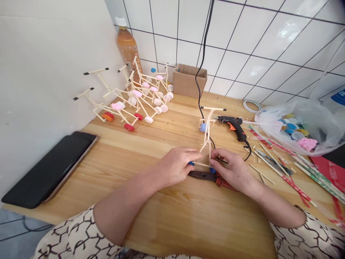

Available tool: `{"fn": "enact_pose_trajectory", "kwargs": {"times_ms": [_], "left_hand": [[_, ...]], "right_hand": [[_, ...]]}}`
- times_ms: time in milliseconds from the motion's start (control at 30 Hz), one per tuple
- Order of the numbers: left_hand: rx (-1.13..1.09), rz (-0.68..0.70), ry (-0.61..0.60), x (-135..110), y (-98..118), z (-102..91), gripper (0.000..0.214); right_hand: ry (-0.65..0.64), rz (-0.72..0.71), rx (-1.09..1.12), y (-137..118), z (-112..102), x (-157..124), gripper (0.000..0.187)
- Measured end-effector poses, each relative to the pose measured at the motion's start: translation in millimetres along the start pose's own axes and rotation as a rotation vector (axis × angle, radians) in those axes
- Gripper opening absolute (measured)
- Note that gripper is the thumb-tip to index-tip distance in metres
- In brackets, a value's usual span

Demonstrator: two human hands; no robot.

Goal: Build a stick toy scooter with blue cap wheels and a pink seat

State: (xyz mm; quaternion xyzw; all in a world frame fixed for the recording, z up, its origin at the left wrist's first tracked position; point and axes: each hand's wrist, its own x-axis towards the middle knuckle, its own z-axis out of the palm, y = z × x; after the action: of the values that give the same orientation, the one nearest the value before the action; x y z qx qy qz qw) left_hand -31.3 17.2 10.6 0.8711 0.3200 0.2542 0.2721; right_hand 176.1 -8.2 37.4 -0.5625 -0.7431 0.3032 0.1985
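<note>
A small tricycle model (207, 130) made of wooden sticks stands on the table between my hands. Its handlebar stick has black ends, and a light-blue cap wheel (203, 127) sits at its far end. My left hand (178, 163) has its fingers closed around the blue cap wheel (191, 163) at the model's near left. With thumb and fingers, my right hand (229, 165) pinches the near right corner, where another blue cap (212, 169) partly shows. Below them lie pliers (203, 175) with red handles, partly covered by my right hand.
Several finished stick tricycles (134, 93) stand at the back left near a tea bottle (128, 45). A phone (51, 167) lies at the left. A cardboard box (190, 81), glue gun (234, 126), tape roll (252, 106), scissors (265, 155), chopsticks and a bag of caps (304, 126) occupy the back and right.
</note>
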Motion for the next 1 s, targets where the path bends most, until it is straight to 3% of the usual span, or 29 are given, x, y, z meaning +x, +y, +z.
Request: {"fn": "enact_pose_trajectory", "kwargs": {"times_ms": [200,400,600,767,1000], "left_hand": [[-0.004,0.002,-0.003,0.4,0.3,-0.3,0.029],[0.006,-0.009,-0.018,0.8,1.9,-2.0,0.028],[0.011,-0.01,-0.001,0.3,1.5,-0.7,0.032],[0.032,0.007,0.029,-0.2,1.4,-0.8,0.041],[0.035,0.018,0.095,-0.1,8.2,-6.9,0.034]], "right_hand": [[-0.027,0.067,0.069,-2.1,1.4,0.7,0.013],[0.011,0.015,0.009,-1.6,2.6,1.7,0.013],[-0.064,0.126,0.161,-1.8,2.8,0.0,0.014],[0.076,0.014,-0.014,0.2,-2.7,-0.1,0.017],[0.159,0.016,-0.068,7.3,-11.0,-0.7,0.018]]}}
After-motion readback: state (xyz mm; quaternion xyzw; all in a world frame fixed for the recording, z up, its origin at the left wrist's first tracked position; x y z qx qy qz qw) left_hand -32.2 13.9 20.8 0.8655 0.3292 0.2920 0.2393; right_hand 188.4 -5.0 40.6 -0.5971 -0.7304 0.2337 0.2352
